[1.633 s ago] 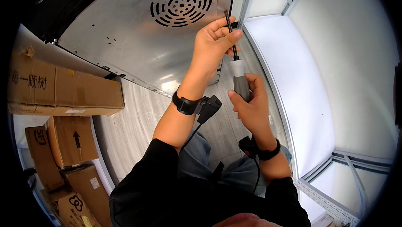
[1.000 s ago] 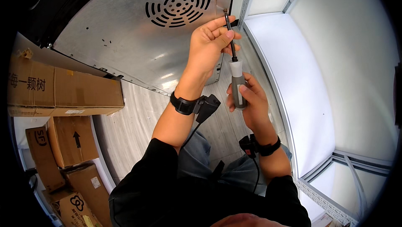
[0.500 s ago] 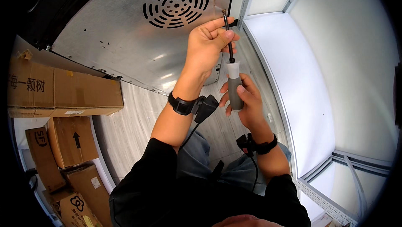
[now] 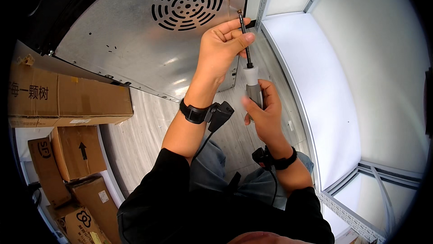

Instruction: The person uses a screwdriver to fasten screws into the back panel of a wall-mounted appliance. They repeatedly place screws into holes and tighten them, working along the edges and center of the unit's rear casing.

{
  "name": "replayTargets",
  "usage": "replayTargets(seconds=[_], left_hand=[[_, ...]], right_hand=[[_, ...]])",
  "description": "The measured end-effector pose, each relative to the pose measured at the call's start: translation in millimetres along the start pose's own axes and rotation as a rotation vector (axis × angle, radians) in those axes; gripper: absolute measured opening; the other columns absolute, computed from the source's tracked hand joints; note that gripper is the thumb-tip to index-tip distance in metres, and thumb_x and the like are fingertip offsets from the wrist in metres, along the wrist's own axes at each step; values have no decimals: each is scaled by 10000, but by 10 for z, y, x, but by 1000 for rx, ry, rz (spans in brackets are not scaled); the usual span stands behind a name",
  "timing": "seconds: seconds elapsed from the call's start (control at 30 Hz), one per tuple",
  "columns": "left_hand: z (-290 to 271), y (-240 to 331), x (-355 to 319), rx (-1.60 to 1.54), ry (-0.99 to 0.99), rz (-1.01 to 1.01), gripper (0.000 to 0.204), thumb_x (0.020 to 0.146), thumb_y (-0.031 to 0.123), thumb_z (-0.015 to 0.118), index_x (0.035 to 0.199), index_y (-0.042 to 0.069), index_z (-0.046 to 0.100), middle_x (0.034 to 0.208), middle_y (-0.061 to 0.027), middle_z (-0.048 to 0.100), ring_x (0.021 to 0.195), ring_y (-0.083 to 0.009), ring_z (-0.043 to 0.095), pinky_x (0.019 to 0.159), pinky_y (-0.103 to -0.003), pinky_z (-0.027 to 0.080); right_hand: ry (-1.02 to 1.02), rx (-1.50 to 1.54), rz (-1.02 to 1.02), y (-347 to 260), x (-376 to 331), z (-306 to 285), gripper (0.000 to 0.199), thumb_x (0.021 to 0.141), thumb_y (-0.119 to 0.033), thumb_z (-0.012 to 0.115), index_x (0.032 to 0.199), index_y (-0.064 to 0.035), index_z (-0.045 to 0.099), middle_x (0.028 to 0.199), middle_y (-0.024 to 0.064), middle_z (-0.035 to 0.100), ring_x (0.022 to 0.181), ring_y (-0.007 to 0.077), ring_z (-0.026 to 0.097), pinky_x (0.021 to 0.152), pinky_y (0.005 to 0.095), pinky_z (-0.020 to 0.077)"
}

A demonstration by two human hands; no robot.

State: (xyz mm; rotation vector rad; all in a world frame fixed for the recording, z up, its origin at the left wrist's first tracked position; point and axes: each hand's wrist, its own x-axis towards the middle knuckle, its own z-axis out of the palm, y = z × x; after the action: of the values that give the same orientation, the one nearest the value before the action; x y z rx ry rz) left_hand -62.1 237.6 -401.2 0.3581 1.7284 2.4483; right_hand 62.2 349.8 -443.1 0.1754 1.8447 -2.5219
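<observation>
A screwdriver [image 4: 254, 91] with a grey handle, light collar and dark shaft points away from me. Its tip meets a small brownish screw [image 4: 239, 12] near the right edge of a metal panel [image 4: 135, 50] with ring-shaped vent slots. My left hand [image 4: 222, 45] has its thumb and fingers closed around the shaft just behind the tip. Lower down, my right hand [image 4: 266, 109] grips the handle, its thumb lying across it and slightly blurred. Both wrists carry black straps with small devices and cables.
Cardboard boxes [image 4: 92, 100] are stacked at the left, several more lying below them on a shelf. To the right runs a white shelf [image 4: 311, 77] in a grey metal frame. Light wood-look floor [image 4: 142, 131] shows between them.
My right hand has shifted its grip, its thumb crossing over the screwdriver handle. My left hand stays on the shaft, and the panel sits slightly further left in view.
</observation>
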Motion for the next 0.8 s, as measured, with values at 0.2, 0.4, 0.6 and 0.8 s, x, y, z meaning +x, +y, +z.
replayTargets(seconds=[0.2,0.4,0.6,0.8], left_hand=[[-23,12,-8,-97,-14,-55,316,869,61,610,1168,-37,575,815,-93,671,646,-112,616,572,-234,519],[-7,36,-4,-123,0,-81,311,881,69,589,1173,-38,572,873,-130,665,637,-128,617,583,-242,531],[17,-2,-2,-24,-2,10,327,846,83,655,1147,-28,596,804,-64,663,610,-90,580,572,-207,466],[20,2,-10,-29,27,-13,318,850,70,647,1151,-18,595,790,-62,668,617,-92,593,552,-205,467]], right_hand=[[-333,514,206,-72,63,-174,400,909,-235,537,1207,-1,409,939,145,579,707,191,609,387,240,434],[-245,410,148,-16,39,-152,403,925,-223,507,1242,-5,388,902,135,587,713,183,598,437,249,466],[-8,83,-13,46,-20,-20,403,872,-100,604,1210,1,408,972,98,556,757,140,577,467,237,471],[-115,218,72,36,6,-98,384,889,-162,587,1187,2,409,938,101,568,747,160,590,429,234,449]])
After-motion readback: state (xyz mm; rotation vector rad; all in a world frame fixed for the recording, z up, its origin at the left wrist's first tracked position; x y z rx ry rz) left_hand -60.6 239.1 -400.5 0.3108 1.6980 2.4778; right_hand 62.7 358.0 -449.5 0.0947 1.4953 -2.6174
